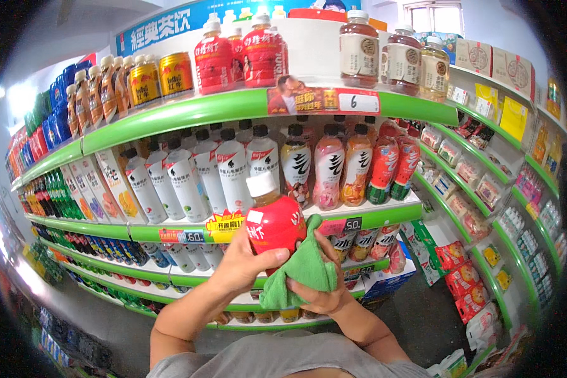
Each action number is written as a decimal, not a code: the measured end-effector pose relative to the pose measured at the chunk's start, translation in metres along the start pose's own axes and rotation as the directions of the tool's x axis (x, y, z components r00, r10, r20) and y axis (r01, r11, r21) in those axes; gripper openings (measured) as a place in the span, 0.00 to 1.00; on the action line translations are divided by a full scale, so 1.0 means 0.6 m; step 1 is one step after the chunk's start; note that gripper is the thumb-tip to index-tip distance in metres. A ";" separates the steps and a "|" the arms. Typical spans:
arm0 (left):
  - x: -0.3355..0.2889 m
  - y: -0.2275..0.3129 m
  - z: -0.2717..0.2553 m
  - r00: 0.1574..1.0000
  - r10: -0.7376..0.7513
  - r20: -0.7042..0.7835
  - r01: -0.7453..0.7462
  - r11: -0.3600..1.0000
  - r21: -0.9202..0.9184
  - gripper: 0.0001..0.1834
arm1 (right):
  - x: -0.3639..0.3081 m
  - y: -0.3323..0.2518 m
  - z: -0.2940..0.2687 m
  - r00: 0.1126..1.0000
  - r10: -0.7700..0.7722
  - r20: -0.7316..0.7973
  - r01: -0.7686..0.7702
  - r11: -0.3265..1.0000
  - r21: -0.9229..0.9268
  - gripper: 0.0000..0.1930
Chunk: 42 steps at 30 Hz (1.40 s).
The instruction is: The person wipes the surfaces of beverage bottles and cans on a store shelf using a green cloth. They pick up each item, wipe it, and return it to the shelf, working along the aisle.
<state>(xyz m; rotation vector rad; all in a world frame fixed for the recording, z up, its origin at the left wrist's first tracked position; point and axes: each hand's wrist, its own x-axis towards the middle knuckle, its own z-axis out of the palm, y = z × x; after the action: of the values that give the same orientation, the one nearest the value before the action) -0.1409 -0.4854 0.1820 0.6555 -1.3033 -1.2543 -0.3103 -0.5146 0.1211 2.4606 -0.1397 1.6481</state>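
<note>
Over at the far right, a bright window (436,19) sits in the pale wall (385,9); green-edged white shelving (208,109) stands across the middle, another shelf unit (490,130) lines the right, and dark grey floor (417,318) shows between them

Head-worn, downward, seemingly near shelves (233,106)

Red btl (274,228) w/ white cap (261,184), tilted slightly, in my L hand (244,261); green cloth (303,272) bunched in my R hand (327,301), against btl.
</note>
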 end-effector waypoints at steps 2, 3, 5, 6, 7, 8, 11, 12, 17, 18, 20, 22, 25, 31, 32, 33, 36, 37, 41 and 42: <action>0.023 0.017 -0.021 0.998 0.055 0.039 -0.057 0.995 0.079 0.33 | -0.011 0.003 -0.007 0.990 0.119 -0.071 -0.113 0.990 0.085 0.24; 0.037 0.046 0.004 0.981 0.174 -0.082 -0.162 0.977 0.137 0.33 | -0.032 0.007 -0.008 0.980 0.177 -0.093 -0.170 0.982 0.078 0.25; 0.094 0.096 0.016 0.956 0.292 -0.010 -0.283 0.936 0.210 0.31 | -0.061 0.013 -0.017 0.959 0.256 -0.121 -0.247 0.965 0.091 0.26; 0.124 0.119 0.019 0.915 0.403 0.012 -0.389 0.875 0.288 0.29 | -0.063 0.013 -0.023 0.955 0.272 -0.116 -0.258 0.959 0.120 0.27; 0.152 0.142 0.037 0.891 0.454 0.006 -0.434 0.848 0.303 0.28 | -0.066 0.014 -0.030 0.951 0.289 -0.111 -0.273 0.951 0.142 0.27; 0.184 0.163 0.054 0.869 0.494 0.015 -0.474 0.825 0.308 0.25 | -0.068 0.012 -0.039 0.930 0.350 -0.115 -0.332 0.931 0.150 0.27; 0.277 0.218 0.087 0.775 0.623 0.102 -0.604 0.685 0.406 0.18 | -0.092 0.017 -0.047 0.913 0.391 -0.119 -0.369 0.914 0.172 0.27; 0.311 0.230 0.087 0.789 0.602 0.119 -0.577 0.661 0.480 0.18 | -0.103 0.019 -0.053 0.906 0.410 -0.103 -0.389 0.904 0.175 0.26; 0.396 0.243 0.119 0.837 0.542 -0.081 -0.330 0.616 0.715 0.20 | -0.120 0.027 -0.075 0.887 0.446 -0.122 -0.419 0.886 0.197 0.25; 0.419 0.242 0.109 0.859 0.507 -0.071 -0.302 0.613 0.730 0.22 | -0.124 0.029 -0.078 0.882 0.454 -0.126 -0.425 0.882 0.203 0.25; 0.453 0.224 0.091 0.802 0.591 -0.087 -0.312 0.539 0.782 0.26 | -0.135 0.033 -0.083 0.869 0.482 -0.108 -0.451 0.864 0.224 0.25; 0.475 0.215 0.086 0.788 0.606 -0.110 -0.260 0.490 0.832 0.27 | -0.141 0.040 -0.089 0.867 0.485 -0.115 -0.455 0.864 0.214 0.25; 0.477 0.201 0.092 0.758 0.637 -0.143 -0.207 0.442 0.873 0.26 | -0.150 0.047 -0.094 0.867 0.487 -0.110 -0.455 0.861 0.227 0.24; 0.488 0.187 0.075 0.835 0.510 -0.208 -0.127 0.546 0.828 0.27 | -0.151 0.049 -0.102 0.864 0.500 -0.060 -0.474 0.847 0.241 0.25; 0.491 0.188 0.072 0.824 0.529 -0.202 -0.113 0.504 0.856 0.29 | -0.149 0.050 -0.103 0.866 0.496 -0.055 -0.471 0.849 0.241 0.25; 0.492 0.188 0.071 0.814 0.547 -0.196 -0.098 0.461 0.882 0.30 | -0.149 0.050 -0.102 0.866 0.497 -0.063 -0.470 0.849 0.241 0.24; 0.487 0.183 0.082 0.775 0.606 -0.180 -0.050 0.343 0.938 0.36 | -0.152 0.053 -0.102 0.861 0.505 -0.068 -0.477 0.846 0.240 0.21; 0.481 0.182 0.089 0.760 0.626 -0.174 -0.034 0.306 0.952 0.38 | -0.153 0.054 -0.103 0.858 0.511 -0.055 -0.485 0.840 0.243 0.21; 0.457 0.195 0.106 0.788 0.596 -0.157 0.068 0.170 0.983 0.46 | -0.151 0.051 -0.105 0.858 0.511 -0.052 -0.483 0.837 0.257 0.21; 0.451 0.193 0.108 0.755 0.647 -0.103 0.054 0.095 0.994 0.49 | -0.151 0.051 -0.105 0.856 0.516 -0.036 -0.487 0.828 0.278 0.21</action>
<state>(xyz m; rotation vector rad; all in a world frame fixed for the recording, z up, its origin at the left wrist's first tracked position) -0.2178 -0.6859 0.3939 1.4211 -1.5237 0.4555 -0.4075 -0.5336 0.0639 2.6715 -0.6515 2.1271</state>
